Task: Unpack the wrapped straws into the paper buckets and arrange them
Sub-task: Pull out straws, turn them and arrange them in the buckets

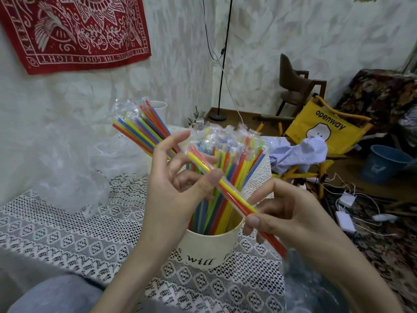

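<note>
Above the paper bucket (209,249), wrapped straws (225,186) pinched in left hand (180,195) and right hand (291,218) fingers

Left hand (180,188) raised, thumb and curled fingers pinching wrapped straws (228,188); right hand (291,213) pinches their lower end, forearms converging

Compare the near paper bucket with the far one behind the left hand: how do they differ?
The near paper bucket shows its rim and printed lettering; the far paper bucket is mostly hidden, only its rim showing. The near one's wrapped straws stand nearly upright; the far one's straws lean left. Both are pale and hold mixed-colour wrapped straws.
</note>
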